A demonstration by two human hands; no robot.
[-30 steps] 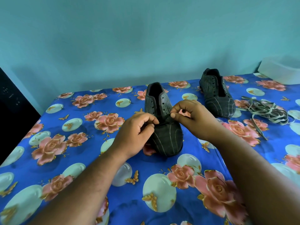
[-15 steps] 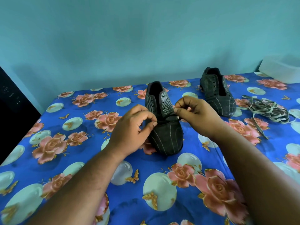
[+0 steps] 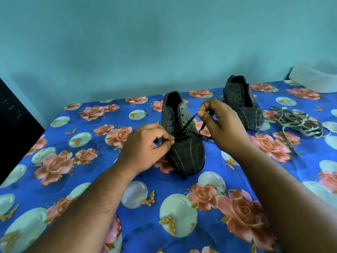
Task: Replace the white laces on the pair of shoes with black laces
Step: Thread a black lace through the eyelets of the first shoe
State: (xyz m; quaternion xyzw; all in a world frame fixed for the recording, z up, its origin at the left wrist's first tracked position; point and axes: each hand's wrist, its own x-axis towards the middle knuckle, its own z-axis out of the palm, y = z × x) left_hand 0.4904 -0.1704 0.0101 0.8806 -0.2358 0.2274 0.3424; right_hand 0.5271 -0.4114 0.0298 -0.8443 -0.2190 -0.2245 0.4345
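Note:
A dark striped shoe (image 3: 184, 148) stands in the middle of the flowered sheet, toe toward me. A thin black lace (image 3: 188, 123) runs through its lowest eyelets. My right hand (image 3: 218, 125) pinches one strand of this lace and holds it up to the right of the shoe. My left hand (image 3: 145, 145) pinches the lace's other side at the shoe's left edge. The second shoe (image 3: 242, 105) sits unlaced at the back right. A heap of pale removed laces (image 3: 299, 123) lies to its right.
The blue flowered sheet (image 3: 91, 179) covers the whole surface up to a teal wall. A white container (image 3: 315, 77) sits at the far right corner. A dark object (image 3: 11, 125) borders the left edge.
My right hand has risen and moved right, drawing the black lace up out of the shoe. My left hand stays at the shoe's left side, pinching the lace.

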